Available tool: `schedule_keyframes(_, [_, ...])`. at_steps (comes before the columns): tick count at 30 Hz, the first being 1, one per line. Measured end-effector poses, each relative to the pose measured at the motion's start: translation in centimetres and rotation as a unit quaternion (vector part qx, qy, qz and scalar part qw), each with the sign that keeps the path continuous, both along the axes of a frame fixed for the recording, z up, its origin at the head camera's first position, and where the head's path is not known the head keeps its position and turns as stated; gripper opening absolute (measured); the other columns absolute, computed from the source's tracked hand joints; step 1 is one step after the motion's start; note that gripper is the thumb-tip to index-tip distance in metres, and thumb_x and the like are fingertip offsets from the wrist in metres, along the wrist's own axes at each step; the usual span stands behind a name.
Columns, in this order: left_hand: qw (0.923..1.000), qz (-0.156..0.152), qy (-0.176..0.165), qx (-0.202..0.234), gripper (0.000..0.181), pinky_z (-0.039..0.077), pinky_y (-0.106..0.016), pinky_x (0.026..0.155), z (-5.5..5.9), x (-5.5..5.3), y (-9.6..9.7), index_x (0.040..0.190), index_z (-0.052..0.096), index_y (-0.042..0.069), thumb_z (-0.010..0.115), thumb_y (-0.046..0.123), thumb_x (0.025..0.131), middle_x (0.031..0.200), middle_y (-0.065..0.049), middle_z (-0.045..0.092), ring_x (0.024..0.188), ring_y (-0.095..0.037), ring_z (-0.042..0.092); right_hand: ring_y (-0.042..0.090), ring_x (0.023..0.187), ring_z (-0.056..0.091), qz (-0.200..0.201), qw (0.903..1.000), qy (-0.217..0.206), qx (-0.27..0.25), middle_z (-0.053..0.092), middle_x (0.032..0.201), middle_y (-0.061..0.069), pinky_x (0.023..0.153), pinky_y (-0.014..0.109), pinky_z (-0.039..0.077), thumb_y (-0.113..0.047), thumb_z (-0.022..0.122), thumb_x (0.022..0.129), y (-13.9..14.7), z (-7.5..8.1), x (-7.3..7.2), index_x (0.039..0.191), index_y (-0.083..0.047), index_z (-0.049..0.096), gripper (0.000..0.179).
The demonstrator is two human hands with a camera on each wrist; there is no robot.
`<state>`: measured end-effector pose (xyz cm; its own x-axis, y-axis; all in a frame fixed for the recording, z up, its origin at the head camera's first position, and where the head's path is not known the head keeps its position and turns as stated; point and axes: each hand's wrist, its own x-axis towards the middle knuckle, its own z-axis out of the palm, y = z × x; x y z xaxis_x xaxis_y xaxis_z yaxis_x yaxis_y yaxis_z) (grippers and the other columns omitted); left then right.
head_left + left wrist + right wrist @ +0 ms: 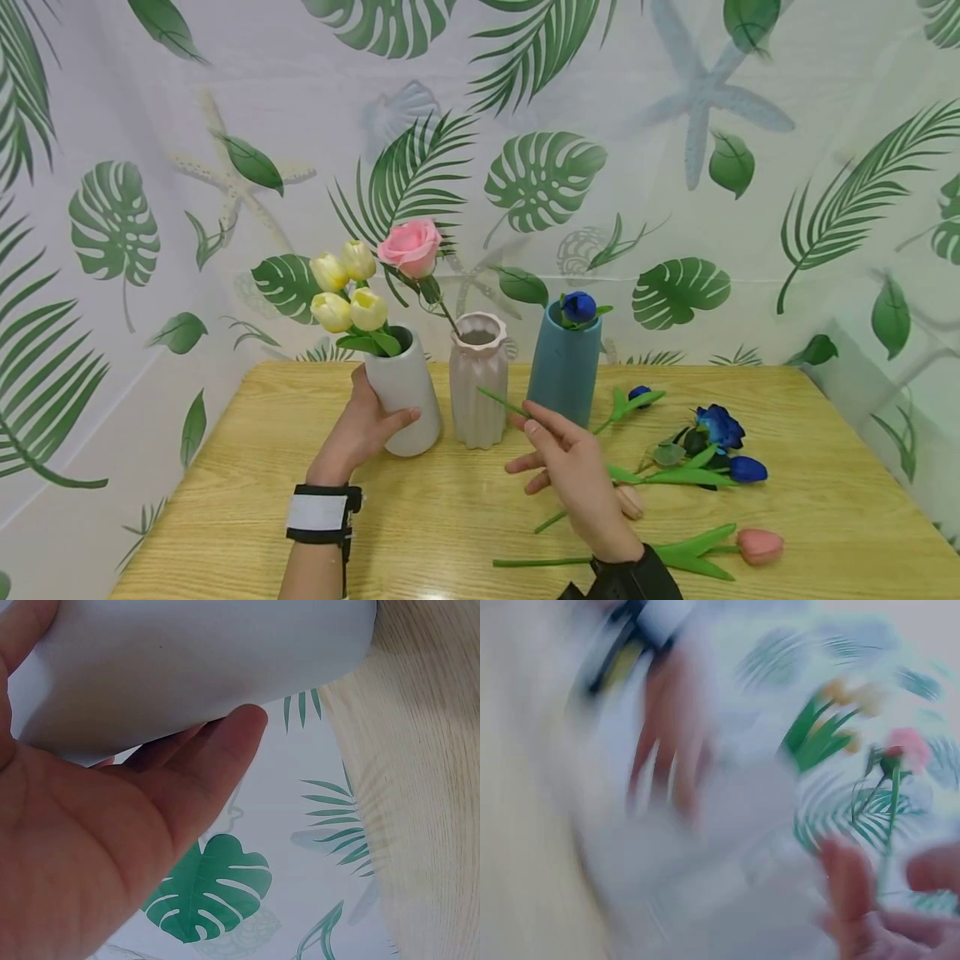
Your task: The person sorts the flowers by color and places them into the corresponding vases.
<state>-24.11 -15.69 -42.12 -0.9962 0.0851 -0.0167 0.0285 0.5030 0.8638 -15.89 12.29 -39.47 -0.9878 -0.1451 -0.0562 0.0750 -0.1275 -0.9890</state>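
My left hand (367, 425) grips a white vase (405, 400) round its side; the vase leans to the left. Several yellow tulips (348, 287) stand in it. My right hand (566, 467) pinches a thin green flower stem (501, 402) between thumb and forefinger, its free end pointing left. A pale pink bud (630, 502) shows beside the right wrist; I cannot tell whether it belongs to that stem. A ribbed pale vase (478, 392) with a pink rose (411, 248) stands between the hands. The right wrist view is blurred.
At the right stands a blue vase (564, 367) with a blue flower (578, 307). Blue flowers (720, 427) and a pink tulip (760, 546) lie on the wooden table (240, 500). A leaf-patterned cloth (465, 50) hangs behind.
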Motion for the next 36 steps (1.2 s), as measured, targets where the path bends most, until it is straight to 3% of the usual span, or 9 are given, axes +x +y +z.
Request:
schedule_keyframes(2, [1.0000, 0.000, 0.000, -0.002, 0.100, 0.030, -0.061, 0.111, 0.0, 0.0, 0.0, 0.152, -0.002, 0.002, 0.074, 0.019, 0.090, 0.151, -0.028, 0.030, 0.138, -0.045, 0.036, 0.004, 0.074, 0.068, 0.005, 0.9800, -0.100, -0.172, 0.063, 0.130, 0.011, 0.061, 0.016, 0.052, -0.021, 0.047, 0.107, 0.1, 0.4, 0.1, 0.151, -0.012, 0.037, 0.046])
schedule_keyframes(7, [1.0000, 0.000, 0.001, -0.003, 0.100, 0.031, -0.062, 0.111, 0.0, 0.0, 0.1, 0.152, -0.003, 0.002, 0.074, 0.018, 0.090, 0.151, -0.028, 0.030, 0.138, -0.046, 0.037, 0.000, 0.063, 0.064, -0.044, 0.8608, -0.257, -0.437, 0.068, 0.097, 0.004, 0.063, 0.007, 0.047, -0.019, 0.041, 0.107, -0.1, 0.8, 0.7, 0.131, -0.007, 0.045, 0.027])
schedule_keyframes(11, [1.0000, -0.002, 0.005, -0.004, 0.100, 0.031, -0.062, 0.110, 0.1, 0.1, 0.1, 0.152, -0.003, 0.001, 0.074, 0.018, 0.090, 0.150, -0.028, 0.030, 0.138, -0.046, 0.037, 0.002, 0.059, 0.062, -0.054, 0.8247, -0.285, -0.485, 0.061, 0.076, 0.002, 0.061, 0.007, 0.046, -0.018, 0.042, 0.107, -0.6, 0.6, 1.1, 0.113, 0.002, 0.054, 0.025])
schedule_keyframes(16, [0.9996, -0.002, -0.001, -0.029, 0.098, 0.034, -0.060, 0.109, 0.4, 0.4, 0.1, 0.152, 0.000, -0.001, 0.073, 0.022, 0.092, 0.148, -0.029, 0.033, 0.136, -0.045, 0.040, 0.002, 0.058, 0.063, -0.059, 0.8008, -0.307, -0.511, 0.062, 0.077, 0.004, 0.061, 0.006, 0.047, -0.021, 0.041, 0.107, -1.0, 0.3, 1.2, 0.112, 0.004, 0.052, 0.028])
schedule_keyframes(22, [0.9707, -0.036, -0.072, -0.226, 0.068, 0.052, -0.048, 0.087, 2.7, 2.7, -0.5, 0.137, 0.038, -0.017, 0.059, 0.036, 0.098, 0.122, -0.031, 0.060, 0.106, -0.035, 0.064, 0.001, 0.059, 0.063, -0.076, 0.8012, -0.300, -0.512, 0.065, 0.097, 0.009, 0.064, 0.004, 0.047, -0.020, 0.043, 0.106, -1.2, 0.2, 1.3, 0.120, 0.003, 0.048, 0.028])
schedule_keyframes(25, [0.9591, -0.069, -0.082, -0.262, 0.044, 0.047, -0.036, 0.060, 3.9, 3.8, -0.1, 0.090, 0.063, -0.004, 0.056, 0.038, 0.100, 0.078, -0.013, 0.062, 0.069, -0.021, 0.058, 0.000, 0.060, 0.065, -0.071, 0.8210, -0.283, -0.491, 0.066, 0.098, 0.009, 0.065, 0.005, 0.048, -0.019, 0.043, 0.106, -1.3, 0.1, 1.4, 0.127, -0.005, 0.042, 0.025])
schedule_keyframes(28, [0.9626, -0.106, -0.073, -0.239, 0.048, 0.028, -0.028, 0.049, 4.2, 4.2, 1.0, 0.060, 0.049, 0.010, 0.056, 0.035, 0.100, 0.056, 0.001, 0.039, 0.050, -0.013, 0.034, 0.001, 0.064, 0.067, -0.059, 0.8492, -0.253, -0.460, 0.065, 0.099, 0.009, 0.067, 0.007, 0.050, -0.020, 0.039, 0.108, -1.4, 0.0, 1.7, 0.122, -0.010, 0.044, 0.018])
schedule_keyframes(31, [0.9673, -0.146, -0.049, -0.202, 0.039, 0.032, -0.028, 0.049, 3.7, 4.0, 2.3, 0.070, 0.058, 0.006, 0.059, 0.032, 0.100, 0.058, 0.001, 0.046, 0.050, -0.012, 0.040, 0.002, 0.067, 0.067, -0.054, 0.8740, -0.225, -0.427, 0.064, 0.098, 0.007, 0.070, 0.008, 0.050, -0.021, 0.034, 0.109, -1.8, 0.0, 2.0, 0.111, -0.010, 0.054, 0.023])
schedule_keyframes(36, [0.9754, -0.136, 0.038, -0.169, 0.049, 0.051, -0.035, 0.059, 1.8, 2.9, 4.8, 0.128, 0.050, -0.011, 0.063, 0.026, 0.098, 0.084, -0.012, 0.064, 0.067, -0.019, 0.063, -0.001, 0.066, 0.063, -0.064, 0.9066, -0.204, -0.364, 0.061, 0.093, 0.002, 0.069, 0.006, 0.049, -0.018, 0.034, 0.110, -2.4, 0.4, 2.4, 0.110, -0.010, 0.059, 0.027])
